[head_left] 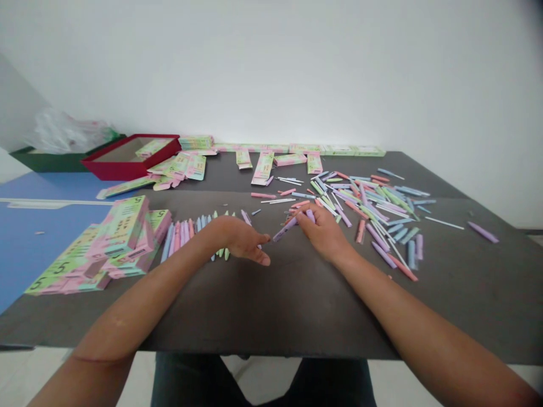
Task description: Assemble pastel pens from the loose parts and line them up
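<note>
My right hand (324, 232) is closed around a purple highlighter barrel (285, 230), which points down to the left between thumb and fingers. Another short purple piece (311, 215) shows at its knuckles. Facing it, my left hand (246, 240) has thumb and forefinger reaching right, with a slim purple highlighter (246, 217) passing between the fingers; the hand partly hides it. Under and behind my left forearm lies a row of pastel highlighters (184, 233) in blue, purple, pink and green. By my right hand spreads a loose pile of highlighter parts (365, 198) with thin white rods (396, 249).
Stacked printed pastel boxes (127, 226) stand at the left. Flattened or open cartons (182, 167) lie behind them, beside a red box (123, 169) and a green tray (55, 161) holding clear plastic. More cartons line the wall. One purple highlighter (483, 232) lies far right.
</note>
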The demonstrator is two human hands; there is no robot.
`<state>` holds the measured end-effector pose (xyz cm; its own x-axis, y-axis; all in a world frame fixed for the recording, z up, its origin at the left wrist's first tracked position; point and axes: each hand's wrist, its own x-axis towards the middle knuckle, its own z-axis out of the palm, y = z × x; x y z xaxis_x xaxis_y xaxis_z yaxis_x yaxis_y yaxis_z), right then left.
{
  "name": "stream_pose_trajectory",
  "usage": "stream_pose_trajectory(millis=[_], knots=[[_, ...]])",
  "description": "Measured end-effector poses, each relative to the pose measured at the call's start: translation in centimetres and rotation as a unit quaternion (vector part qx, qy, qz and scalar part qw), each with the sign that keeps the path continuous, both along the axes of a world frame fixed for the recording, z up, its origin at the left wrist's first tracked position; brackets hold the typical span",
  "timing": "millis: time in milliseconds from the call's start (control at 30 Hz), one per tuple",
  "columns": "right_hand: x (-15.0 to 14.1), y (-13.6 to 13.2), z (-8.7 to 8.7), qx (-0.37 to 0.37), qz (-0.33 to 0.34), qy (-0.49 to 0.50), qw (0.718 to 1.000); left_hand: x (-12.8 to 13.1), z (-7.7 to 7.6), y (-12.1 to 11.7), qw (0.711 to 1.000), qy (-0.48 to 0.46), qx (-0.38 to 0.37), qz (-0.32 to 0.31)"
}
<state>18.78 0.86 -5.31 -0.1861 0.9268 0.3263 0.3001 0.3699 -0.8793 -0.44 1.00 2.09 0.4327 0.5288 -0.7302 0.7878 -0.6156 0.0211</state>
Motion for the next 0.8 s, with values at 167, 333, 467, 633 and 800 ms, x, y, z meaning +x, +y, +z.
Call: stream_pose_trajectory(millis=[167, 333, 467, 633, 800], knots=[[1.3, 1.4, -0.4, -0.048, -0.007, 0.163, 0.985, 0.3, -0.4, -0.6, 1.000, 0.013, -0.002, 0.006], [1.2, 1.7, -0.2, -0.092, -0.017, 0.253, 0.963, 0.4, -0.5, -0.9, 1.000, 0.020, 0.002, 0.001], [1.0, 1.6, -0.1, -0.111, -0.016, 0.277, 0.954, 0.5, -0.6, -1.0, 1.000, 0.016, 0.002, 0.002], [1.1, 1.6, -0.1, -0.116, -0.014, 0.283, 0.952, 0.7, -0.9, -1.2, 1.000, 0.018, 0.006, 0.006], [1.2, 1.6, -0.3, -0.116, -0.011, 0.287, 0.951, 1.0, -0.9, -1.4, 0.999, 0.029, 0.013, 0.003]])
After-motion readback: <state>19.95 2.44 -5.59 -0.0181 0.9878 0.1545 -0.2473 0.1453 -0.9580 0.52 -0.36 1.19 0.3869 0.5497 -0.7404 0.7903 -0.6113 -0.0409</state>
